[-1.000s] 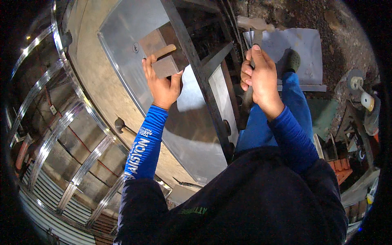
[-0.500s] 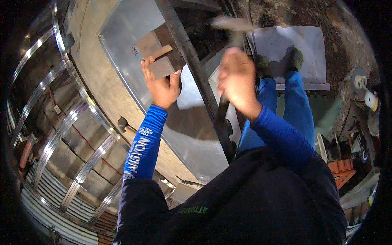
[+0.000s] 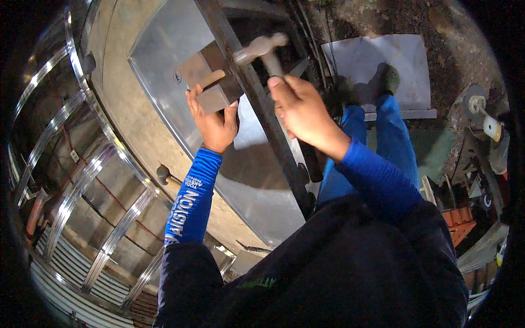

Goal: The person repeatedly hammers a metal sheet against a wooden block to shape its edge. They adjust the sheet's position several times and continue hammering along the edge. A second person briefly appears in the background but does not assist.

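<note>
My right hand (image 3: 306, 109) is closed round the handle of a hammer (image 3: 263, 49). The hammer's head, slightly blurred, hangs over the dark metal bar (image 3: 235, 54) along the bench edge. My left hand (image 3: 216, 124) grips a brown block (image 3: 213, 99) from its near side, the thumb on the right and fingers on the left. Behind the block are a short rounded wooden strip (image 3: 212, 78) and a flat brown piece (image 3: 193, 69). These lie on a shiny sheet of metal (image 3: 158, 52), against the dark bar.
A mallet (image 3: 163, 174) lies on the tan bench top (image 3: 128, 90) at the left. Shiny metal framing (image 3: 82, 186) stands beyond it. On the floor to the right, a pale sheet (image 3: 410, 71) lies under my feet. A grinder-like tool with a disc (image 3: 476, 104) sits farther right.
The hammer has swung left and down from above the floor sheet to over the dark bar, with my right hand moving left. My left hand keeps its hold on the block.
</note>
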`<action>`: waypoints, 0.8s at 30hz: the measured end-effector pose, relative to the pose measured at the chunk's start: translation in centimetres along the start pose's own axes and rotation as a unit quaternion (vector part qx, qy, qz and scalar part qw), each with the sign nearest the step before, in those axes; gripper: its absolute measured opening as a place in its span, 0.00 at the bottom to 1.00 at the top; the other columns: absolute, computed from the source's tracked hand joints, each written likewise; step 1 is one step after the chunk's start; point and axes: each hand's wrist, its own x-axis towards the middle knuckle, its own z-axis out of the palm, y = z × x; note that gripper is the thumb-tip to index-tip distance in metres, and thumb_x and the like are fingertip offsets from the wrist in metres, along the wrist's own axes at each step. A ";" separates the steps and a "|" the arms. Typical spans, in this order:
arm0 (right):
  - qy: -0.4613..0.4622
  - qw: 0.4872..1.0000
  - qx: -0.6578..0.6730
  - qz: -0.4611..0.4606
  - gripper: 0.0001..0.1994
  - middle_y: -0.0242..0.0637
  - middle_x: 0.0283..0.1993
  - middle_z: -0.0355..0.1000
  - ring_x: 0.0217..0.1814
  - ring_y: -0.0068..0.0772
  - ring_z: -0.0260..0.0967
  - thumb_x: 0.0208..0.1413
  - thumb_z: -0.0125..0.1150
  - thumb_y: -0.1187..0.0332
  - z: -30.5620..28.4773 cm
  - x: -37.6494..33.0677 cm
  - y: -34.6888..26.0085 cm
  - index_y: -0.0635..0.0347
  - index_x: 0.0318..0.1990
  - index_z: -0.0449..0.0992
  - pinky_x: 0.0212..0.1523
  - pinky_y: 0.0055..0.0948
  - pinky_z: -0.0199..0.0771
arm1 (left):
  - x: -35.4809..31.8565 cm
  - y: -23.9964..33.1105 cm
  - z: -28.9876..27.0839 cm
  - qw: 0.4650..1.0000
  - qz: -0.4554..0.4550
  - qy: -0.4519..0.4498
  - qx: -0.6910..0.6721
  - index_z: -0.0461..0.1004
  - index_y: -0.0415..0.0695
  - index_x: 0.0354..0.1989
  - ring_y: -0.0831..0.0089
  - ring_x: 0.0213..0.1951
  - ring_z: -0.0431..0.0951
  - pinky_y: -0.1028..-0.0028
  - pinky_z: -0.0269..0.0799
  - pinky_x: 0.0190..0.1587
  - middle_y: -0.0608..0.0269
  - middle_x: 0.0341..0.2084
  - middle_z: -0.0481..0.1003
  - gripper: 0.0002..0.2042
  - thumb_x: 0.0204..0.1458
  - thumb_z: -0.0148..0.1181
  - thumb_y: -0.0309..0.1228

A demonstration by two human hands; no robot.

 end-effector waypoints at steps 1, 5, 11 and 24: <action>0.044 0.998 0.031 -0.010 0.19 0.27 0.18 0.60 0.09 0.20 0.56 0.72 0.51 0.51 -0.5 0.2 0.3 0.53 0.32 0.65 0.10 0.26 0.57 | 0.1 -0.1 0.1 1.000 0.003 0.001 0.002 0.77 0.41 0.54 0.33 0.67 0.57 0.40 0.45 0.73 0.35 0.63 0.62 0.25 0.56 0.65 0.47; 0.235 0.938 0.255 -0.026 0.17 0.28 0.18 0.60 0.10 0.22 0.55 0.72 0.51 0.53 -0.2 1.6 -0.7 0.52 0.33 0.64 0.10 0.28 0.58 | -0.1 -0.1 0.0 1.000 0.000 -0.003 0.013 0.76 0.39 0.55 0.33 0.67 0.57 0.39 0.45 0.73 0.34 0.62 0.63 0.25 0.55 0.66 0.46; 0.026 0.998 0.058 0.025 0.19 0.27 0.18 0.60 0.11 0.20 0.56 0.71 0.53 0.50 -0.4 0.7 -0.6 0.53 0.31 0.65 0.10 0.28 0.58 | -0.8 -0.5 0.0 1.000 -0.010 -0.009 0.016 0.76 0.38 0.54 0.33 0.67 0.57 0.39 0.45 0.73 0.34 0.61 0.63 0.27 0.54 0.68 0.46; 0.174 0.958 0.228 -0.009 0.19 0.28 0.19 0.62 0.10 0.21 0.54 0.71 0.52 0.50 -1.2 2.2 -1.4 0.53 0.33 0.66 0.11 0.27 0.59 | -0.3 -0.3 0.1 1.000 0.012 0.019 0.000 0.77 0.41 0.53 0.36 0.65 0.60 0.39 0.44 0.73 0.37 0.59 0.65 0.26 0.53 0.68 0.48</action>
